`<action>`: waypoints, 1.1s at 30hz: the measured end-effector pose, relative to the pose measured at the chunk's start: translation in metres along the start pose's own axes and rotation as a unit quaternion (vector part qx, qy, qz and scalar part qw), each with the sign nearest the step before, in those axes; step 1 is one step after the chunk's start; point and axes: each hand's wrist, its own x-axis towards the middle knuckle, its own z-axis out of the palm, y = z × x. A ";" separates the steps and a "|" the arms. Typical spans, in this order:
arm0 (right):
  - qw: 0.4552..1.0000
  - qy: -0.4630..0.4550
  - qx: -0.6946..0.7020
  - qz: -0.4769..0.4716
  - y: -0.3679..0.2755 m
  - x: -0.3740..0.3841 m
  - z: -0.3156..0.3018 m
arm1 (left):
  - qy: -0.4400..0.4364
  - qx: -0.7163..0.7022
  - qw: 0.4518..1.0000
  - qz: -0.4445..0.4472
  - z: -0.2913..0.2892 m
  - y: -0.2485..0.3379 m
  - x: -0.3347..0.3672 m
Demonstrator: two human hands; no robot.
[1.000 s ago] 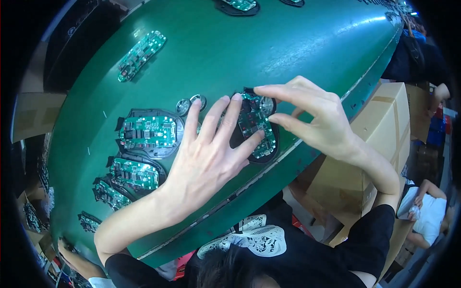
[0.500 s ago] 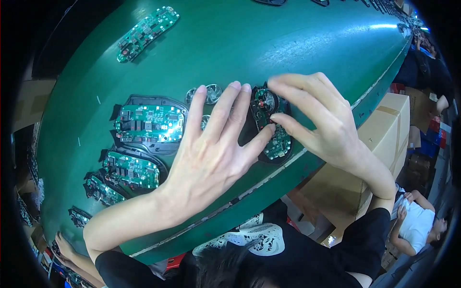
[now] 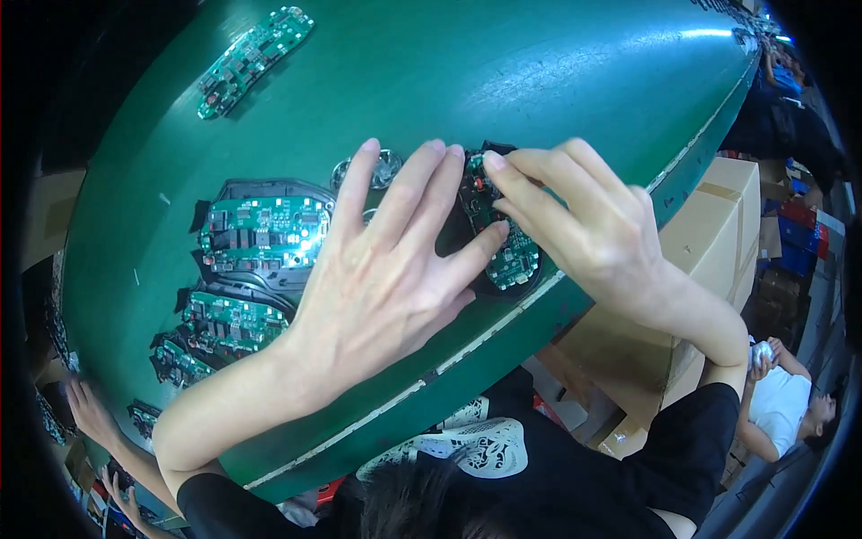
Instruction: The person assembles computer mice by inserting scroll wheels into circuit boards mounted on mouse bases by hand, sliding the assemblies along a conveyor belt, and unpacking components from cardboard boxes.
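Just right of centre a green circuit board (image 3: 516, 256) sits in a dark casing by the table's front edge. My left hand (image 3: 382, 269) is spread out, its thumb on that board and its fingertips reaching the casing's far left edge. Over the board's far end, my right hand (image 3: 588, 225) is closed in a pinch; what it holds, if anything, is hidden by the fingers. Round silvery spoked pieces (image 3: 385, 168) lie behind my left fingers, partly covered. To the left rests a larger dark casing with a green board (image 3: 265, 229) in it.
More boards in casings (image 3: 235, 322) line the table's left side. Another board (image 3: 256, 61) lies at the far left of the green table (image 3: 431, 81). A cardboard box (image 3: 709, 242) stands beyond the right edge. Another person's hand (image 3: 90, 413) is at the lower left.
My right fingers have closed together over the far end of the board, covering the round silvery part seen there before. My left hand keeps its spread pose. The view has shifted slightly.
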 end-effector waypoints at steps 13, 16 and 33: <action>0.991 0.027 0.087 0.097 0.019 -0.026 -0.031 | 0.006 0.066 0.998 -0.010 0.006 0.020 0.004; 0.951 -0.082 0.237 0.181 0.010 -0.049 -0.033 | 0.008 0.135 0.991 -0.020 0.008 0.031 0.001; 0.948 -0.045 0.247 0.194 -0.003 -0.056 -0.016 | 0.001 0.144 0.990 -0.006 0.010 0.031 0.008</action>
